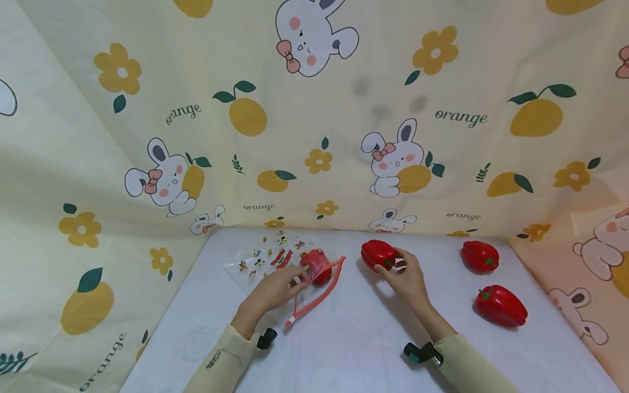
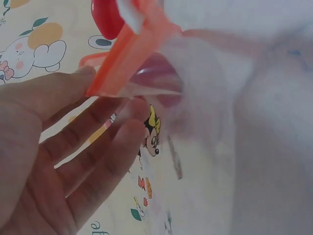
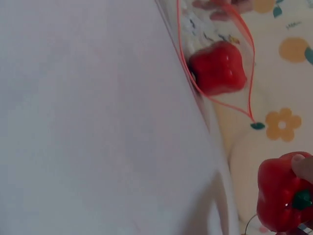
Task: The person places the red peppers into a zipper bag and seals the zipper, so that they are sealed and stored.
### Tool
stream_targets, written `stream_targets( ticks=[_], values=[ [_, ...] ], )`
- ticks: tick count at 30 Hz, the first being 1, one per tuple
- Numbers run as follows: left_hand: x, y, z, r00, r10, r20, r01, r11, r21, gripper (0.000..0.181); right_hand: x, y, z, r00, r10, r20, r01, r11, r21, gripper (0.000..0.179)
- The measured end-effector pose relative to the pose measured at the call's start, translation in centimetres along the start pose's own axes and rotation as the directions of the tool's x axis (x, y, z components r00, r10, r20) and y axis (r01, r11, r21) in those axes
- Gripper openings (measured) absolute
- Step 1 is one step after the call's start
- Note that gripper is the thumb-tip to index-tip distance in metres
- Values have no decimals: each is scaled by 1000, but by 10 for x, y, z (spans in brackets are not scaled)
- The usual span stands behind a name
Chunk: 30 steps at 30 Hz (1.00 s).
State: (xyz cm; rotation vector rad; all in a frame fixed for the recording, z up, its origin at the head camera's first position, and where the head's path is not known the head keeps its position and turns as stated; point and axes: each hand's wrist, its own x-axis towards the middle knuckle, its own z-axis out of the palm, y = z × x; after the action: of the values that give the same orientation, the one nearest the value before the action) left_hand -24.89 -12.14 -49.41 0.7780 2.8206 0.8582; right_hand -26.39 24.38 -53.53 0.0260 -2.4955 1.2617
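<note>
A clear zip bag (image 1: 260, 267) with cartoon prints and an orange-red zip edge lies on the table's left side, its mouth spread apart. Inside it, near the mouth, sits one red bell pepper (image 3: 217, 68). My left hand (image 1: 280, 286) pinches the bag's edge; in the left wrist view the thumb of the left hand (image 2: 73, 132) presses the orange strip against the fingers. To the right of the bag mouth, my right hand (image 1: 408, 278) grips a second red bell pepper (image 1: 378, 254) between thumb and fingers. Its green stem (image 3: 301, 199) faces the hand.
Two more red bell peppers, one farther back (image 1: 480, 256) and one nearer (image 1: 501, 306), lie at the table's right. The white table (image 1: 344, 349) is backed by a cream curtain (image 1: 314, 120) printed with rabbits and oranges. Dark camera mounts sit on both wrists.
</note>
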Motion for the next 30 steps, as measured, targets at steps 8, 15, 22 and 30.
stream_targets(
  ticks=[8,15,22,30],
  values=[
    [2,1,2,1000,-27,-12,26,997,-69,10,-20,-12,7,998,-11,67,6,997,72,72],
    [2,3,3,998,3,-60,-8,997,-80,11,-36,-26,13,990,-6,144,-8,995,96,71],
    [3,4,5,998,-44,-47,39,995,-91,12,-51,-35,16,969,23,246,-48,994,94,71],
    [3,8,8,996,-75,-56,71,995,-74,16,-62,-42,27,951,47,307,-76,994,84,70]
  ],
)
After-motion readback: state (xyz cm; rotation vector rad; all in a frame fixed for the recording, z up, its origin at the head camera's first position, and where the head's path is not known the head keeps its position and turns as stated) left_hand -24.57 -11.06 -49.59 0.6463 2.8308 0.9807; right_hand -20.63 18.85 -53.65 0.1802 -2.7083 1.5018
